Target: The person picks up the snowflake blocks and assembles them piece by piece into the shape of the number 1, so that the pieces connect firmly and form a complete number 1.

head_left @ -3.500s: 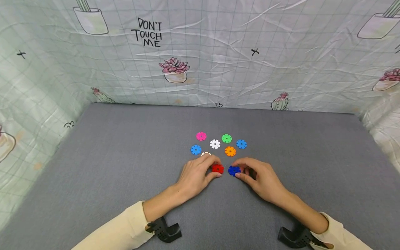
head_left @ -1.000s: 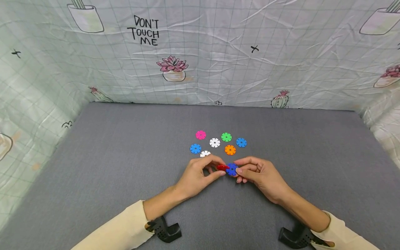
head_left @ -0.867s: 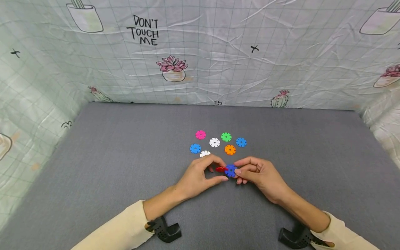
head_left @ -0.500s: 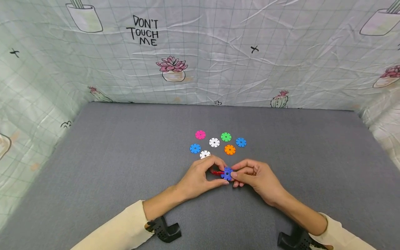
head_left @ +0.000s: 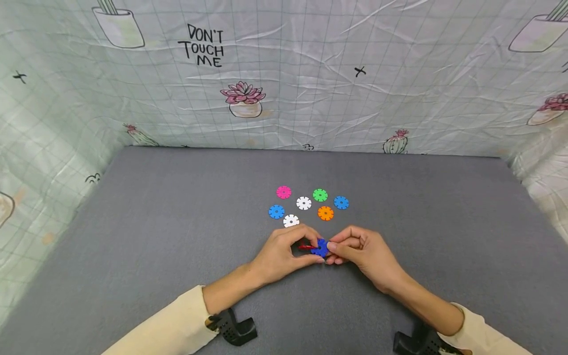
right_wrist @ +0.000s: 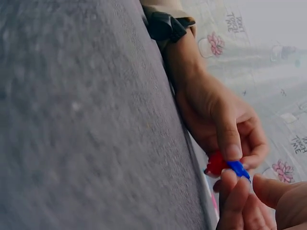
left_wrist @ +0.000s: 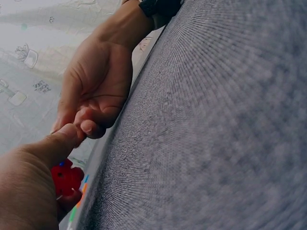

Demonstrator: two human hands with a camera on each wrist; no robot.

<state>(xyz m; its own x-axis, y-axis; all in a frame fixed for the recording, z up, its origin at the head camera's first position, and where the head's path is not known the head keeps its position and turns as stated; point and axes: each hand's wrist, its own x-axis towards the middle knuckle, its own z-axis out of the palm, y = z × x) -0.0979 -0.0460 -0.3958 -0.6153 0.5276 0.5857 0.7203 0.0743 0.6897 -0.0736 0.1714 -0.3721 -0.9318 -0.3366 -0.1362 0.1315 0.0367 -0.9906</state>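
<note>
Two notched plastic interlocking discs are between the hands in the head view, joined at an angle. The blue disc point(head_left: 320, 247) faces the camera. The red disc point(head_left: 306, 246) appears edge-on to its left, inside the curve of the left hand. My left hand point(head_left: 277, 251) holds the blue disc with index finger at its top edge and thumb at its bottom edge. My right hand point(head_left: 366, 251) pinches the blue disc's right side, thumb on its face. In the left wrist view, the red disc point(left_wrist: 67, 179) shows behind the left thumb, with the blue one mostly hidden.
Behind the hands on the grey tabletop point(head_left: 177, 207) lie loose discs: pink point(head_left: 284, 192), green point(head_left: 320, 195), orange point(head_left: 326, 213), two light blue point(head_left: 276, 212) and two white point(head_left: 303, 203). A patterned sheet point(head_left: 306, 74) hangs along the back and sides.
The red and blue discs, held apart at first, have come together, the red turning edge-on. My left fingers have shifted onto the blue disc's edges, and my right hand has moved slightly left.
</note>
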